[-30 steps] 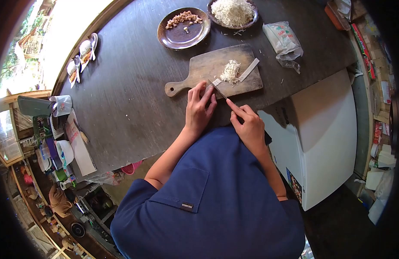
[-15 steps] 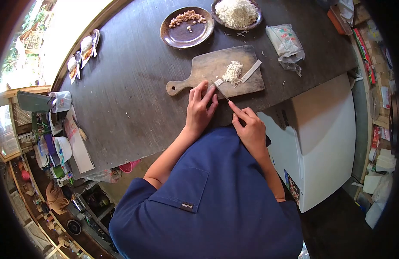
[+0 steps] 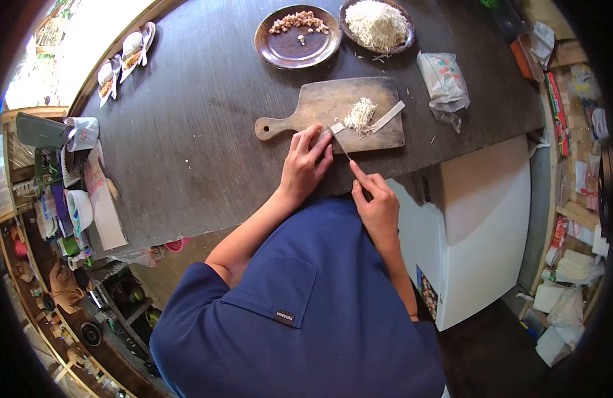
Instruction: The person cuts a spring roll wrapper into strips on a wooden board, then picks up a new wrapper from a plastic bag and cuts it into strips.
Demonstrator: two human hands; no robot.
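Observation:
My left hand (image 3: 302, 171) rests at the near edge of a wooden cutting board (image 3: 313, 101), fingers bent and pressed on a small pale piece of food (image 3: 337, 127). In my right hand (image 3: 378, 205) is a knife (image 3: 343, 148), its index finger stretched along the top. The blade lies against the pale piece, right beside my left fingertips. To the right of the blade is a loose heap of thin pale shreds (image 3: 361, 115). Farther right, a flat pale strip (image 3: 388, 117) lies slantwise on the board. The knife's handle is mostly hidden in my grip.
Beyond the board stand a brown plate (image 3: 296, 54) with small brown pieces and a dish (image 3: 411, 42) heaped with pale shreds. A plastic bag (image 3: 444, 81) lies right of the board. A white refrigerator (image 3: 485, 192) stands below the dark table's (image 3: 180, 119) right edge.
The camera view has shifted a little, so the board and plates appear slightly lower. Both hands keep nearly the same hold and place at the board.

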